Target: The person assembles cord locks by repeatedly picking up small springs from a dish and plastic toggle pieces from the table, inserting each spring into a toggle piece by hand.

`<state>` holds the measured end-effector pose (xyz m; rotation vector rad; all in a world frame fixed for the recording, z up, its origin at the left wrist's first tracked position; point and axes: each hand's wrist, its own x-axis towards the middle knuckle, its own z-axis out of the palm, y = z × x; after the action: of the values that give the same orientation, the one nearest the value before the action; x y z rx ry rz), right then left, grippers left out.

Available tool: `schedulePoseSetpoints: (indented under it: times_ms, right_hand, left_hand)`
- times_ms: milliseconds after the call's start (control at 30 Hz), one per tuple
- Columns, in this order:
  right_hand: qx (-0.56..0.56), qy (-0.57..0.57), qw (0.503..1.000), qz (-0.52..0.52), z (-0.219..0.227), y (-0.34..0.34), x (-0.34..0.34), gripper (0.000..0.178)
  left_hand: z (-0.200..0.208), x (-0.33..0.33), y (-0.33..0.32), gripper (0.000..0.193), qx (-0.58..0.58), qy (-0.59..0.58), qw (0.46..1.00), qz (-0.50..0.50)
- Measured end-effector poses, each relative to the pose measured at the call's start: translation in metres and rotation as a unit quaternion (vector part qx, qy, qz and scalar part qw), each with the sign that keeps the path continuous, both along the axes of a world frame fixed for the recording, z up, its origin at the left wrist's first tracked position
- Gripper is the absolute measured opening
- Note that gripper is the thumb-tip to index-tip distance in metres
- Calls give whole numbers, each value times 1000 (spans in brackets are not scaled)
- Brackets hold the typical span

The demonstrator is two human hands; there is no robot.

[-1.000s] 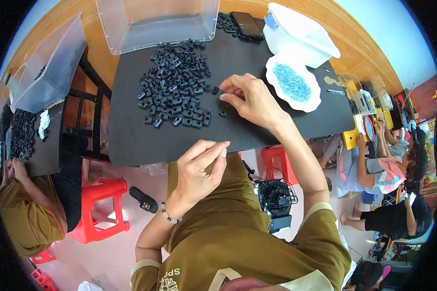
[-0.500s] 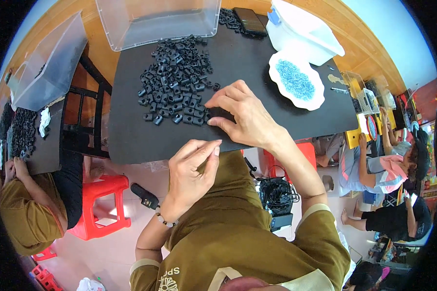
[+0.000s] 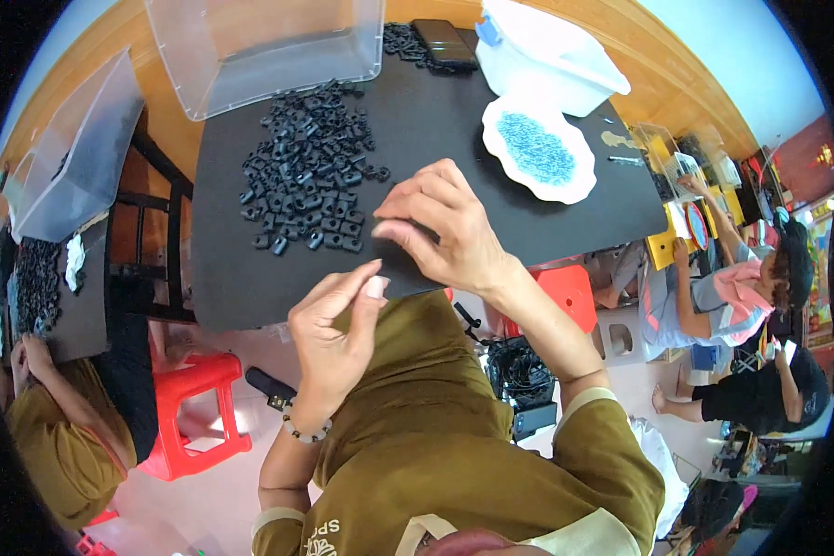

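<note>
A pile of small black plastic pieces (image 3: 310, 181), several of them short barrels with a round hole, lies on the dark table (image 3: 426, 120). My right hand (image 3: 449, 227) hovers just right of the pile's near edge, fingers curled toward the thumb; anything between their tips is too small or hidden to make out. Lower and to the left, at the table's front edge, my left hand (image 3: 334, 320) pinches thumb against forefinger. What that pinch holds, if anything, cannot be seen. The two hands are apart.
A white scalloped dish (image 3: 579, 190) of tiny blue bits (image 3: 536, 148) stands right, before a white tub (image 3: 551, 69). A clear bin (image 3: 269, 69) and a dark phone-like slab (image 3: 445, 44) stand at the back. Red stools (image 3: 190, 408) and other people (image 3: 713, 296) are around.
My right hand has drawn back slightly from the pile's edge, its fingertips closer together. The left hand keeps its pinch. The whole view has shifted a little.
</note>
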<state>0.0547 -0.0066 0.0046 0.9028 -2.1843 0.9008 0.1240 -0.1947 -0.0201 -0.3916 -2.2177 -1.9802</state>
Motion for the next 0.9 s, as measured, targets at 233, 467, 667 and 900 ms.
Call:
schedulePoseSetpoints:
  times_ms: [233,467,667,900]
  right_hand:
    - [-13,96,993,61,-3,-2,35,23]
    - [-71,14,992,106,-1,8,45,26]
    - [-26,-18,999,41,9,42,38,18]
    - [19,-61,934,-351,22,175,-3,13]
  left_hand:
    - [11,3,0,35,206,-141,960,-129]
    - [-2,-1,5,32,265,-182,936,-142]
    - [3,0,10,26,266,-197,938,-105]
    - [2,2,8,26,255,-207,940,-91]
